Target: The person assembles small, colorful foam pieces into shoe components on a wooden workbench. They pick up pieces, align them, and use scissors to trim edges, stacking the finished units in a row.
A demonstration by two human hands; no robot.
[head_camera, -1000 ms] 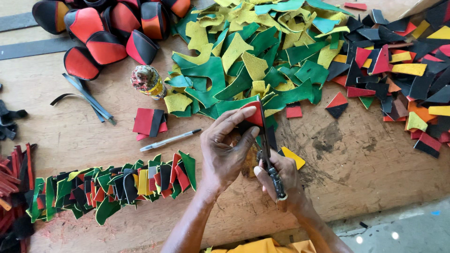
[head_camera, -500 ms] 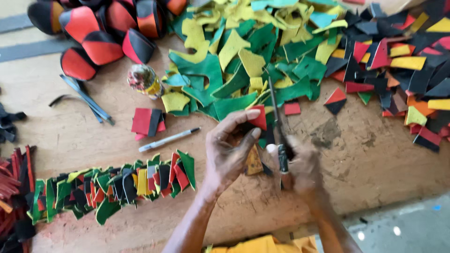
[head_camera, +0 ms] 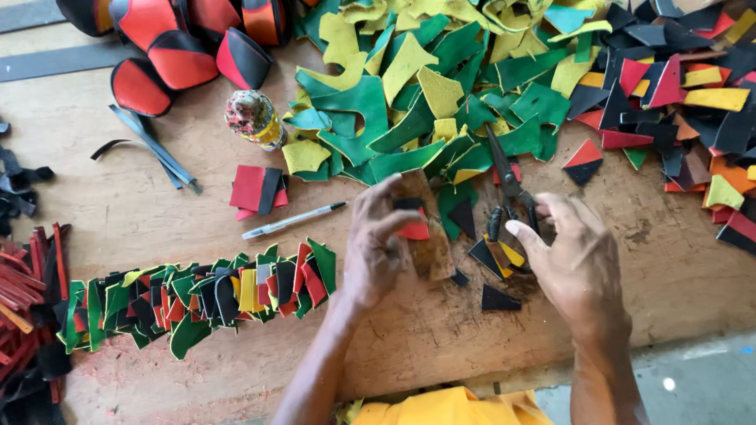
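Fingers of the left hand (head_camera: 378,252) pinch a small stack of flat pieces, a brown piece (head_camera: 429,236) on the outside and a red piece (head_camera: 413,230) tucked under the fingertips. It is held just above the wooden table (head_camera: 157,205), in front of the person's body. Beside it, the right hand (head_camera: 579,264) is open, with the fingers spread and curved. Its fingertips rest on the handles of the scissors (head_camera: 504,189), which lie on the table with the blades pointing away. The hand does not hold them tight.

Small black triangles (head_camera: 496,299) lie on the table between and under the two hands. A yellow cloth (head_camera: 449,409) shows at the bottom edge, close to the body.

To the left of the left hand sits a long row of folded pieces (head_camera: 197,295) in green, black, red and yellow, packed side by side. At the far left edge lies a bunch of red strips (head_camera: 27,275).

A little farther out, a pen (head_camera: 293,220) lies next to a red and black square (head_camera: 256,189). A small messy bottle (head_camera: 256,120) stands past that, near dark straps (head_camera: 150,145).

Farther still, a big heap of green and yellow scraps (head_camera: 409,102) covers the table, touching the scissor tips. On the right is a heap of black, red and orange scraps (head_camera: 677,94). At the top left sit round red and black shapes (head_camera: 165,55).
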